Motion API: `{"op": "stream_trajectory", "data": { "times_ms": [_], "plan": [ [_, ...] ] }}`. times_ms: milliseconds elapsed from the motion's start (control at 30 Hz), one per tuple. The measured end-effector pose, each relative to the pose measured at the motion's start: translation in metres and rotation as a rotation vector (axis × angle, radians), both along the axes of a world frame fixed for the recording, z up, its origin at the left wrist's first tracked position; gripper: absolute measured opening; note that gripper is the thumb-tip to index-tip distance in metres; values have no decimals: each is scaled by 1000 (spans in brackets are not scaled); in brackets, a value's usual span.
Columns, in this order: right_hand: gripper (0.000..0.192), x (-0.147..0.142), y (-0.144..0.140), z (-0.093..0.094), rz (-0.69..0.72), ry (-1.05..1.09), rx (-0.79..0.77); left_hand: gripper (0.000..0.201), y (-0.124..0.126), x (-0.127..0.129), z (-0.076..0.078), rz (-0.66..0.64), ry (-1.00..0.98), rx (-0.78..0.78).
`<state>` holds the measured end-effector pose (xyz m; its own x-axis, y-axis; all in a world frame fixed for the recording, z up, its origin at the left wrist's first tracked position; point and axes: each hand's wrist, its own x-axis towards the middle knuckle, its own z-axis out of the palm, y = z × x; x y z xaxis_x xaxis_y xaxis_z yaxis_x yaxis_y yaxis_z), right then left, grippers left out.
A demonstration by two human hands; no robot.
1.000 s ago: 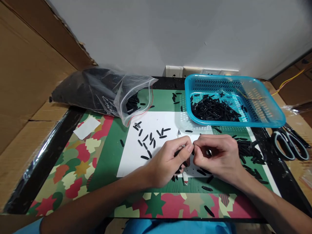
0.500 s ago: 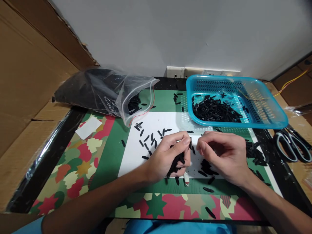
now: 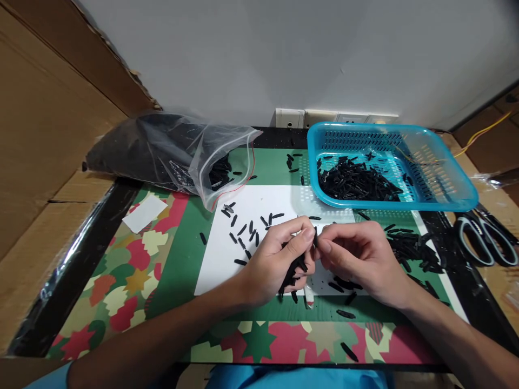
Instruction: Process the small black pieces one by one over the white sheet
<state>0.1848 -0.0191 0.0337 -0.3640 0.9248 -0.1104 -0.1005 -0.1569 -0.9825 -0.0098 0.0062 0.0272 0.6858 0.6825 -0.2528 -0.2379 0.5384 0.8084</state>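
My left hand (image 3: 279,254) is closed around a bunch of small, slim black pieces (image 3: 298,266). One more black piece (image 3: 315,236) stands pinched at the tips of its thumb and index finger. My right hand (image 3: 359,256) meets it there, thumb and index fingertips closed on the piece's right side. Below the hands, more black pieces (image 3: 335,287) lie on the white sheet (image 3: 214,275). A white pen-like stick (image 3: 309,297) pokes out beneath my left hand, mostly hidden.
A blue plastic basket (image 3: 450,202) with many black pieces stands at the back right. At the back left lies an open zip bag (image 3: 162,151) full of dark contents. Scissors (image 3: 482,237) rest at the right, beside a loose pile of pieces (image 3: 417,249).
My right hand has moved left, and its fingertips now touch the piece at my left fingertips. More of the pile at the right shows. My left hand keeps its bunch.
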Motion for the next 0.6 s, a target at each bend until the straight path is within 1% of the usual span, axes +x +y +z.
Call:
{"op": "stream_trajectory", "data": {
  "times_ms": [167, 267, 367, 400, 467, 533, 567, 600],
  "plan": [
    [35, 0, 2, 2, 12, 41, -44, 36, -2, 0, 0, 24, 54, 59],
    [32, 0, 2, 2, 5, 4, -2, 37, -3, 0, 1, 49, 105, 86],
    [29, 0, 1, -1, -8, -54, 58, 37, -3, 0, 1, 49, 105, 76],
    [28, 0, 1, -2, -29, -89, 97, 37, -3, 0, 0, 48, 95, 67],
    [20, -1, -1, -4, -112, -189, 222, 36, -2, 1, 0, 48, 70, 47],
    [5, -2, -2, -6, -225, -284, 374, 35, -1, 1, 1, 49, 52, 31],
    [5, -2, -3, -7, -267, -312, 440, 35, 0, 2, 1, 48, 48, 21],
    [15, -1, -3, -7, -288, -329, 490, 36, 0, 2, 2, 45, 44, 10]
  ]
}}
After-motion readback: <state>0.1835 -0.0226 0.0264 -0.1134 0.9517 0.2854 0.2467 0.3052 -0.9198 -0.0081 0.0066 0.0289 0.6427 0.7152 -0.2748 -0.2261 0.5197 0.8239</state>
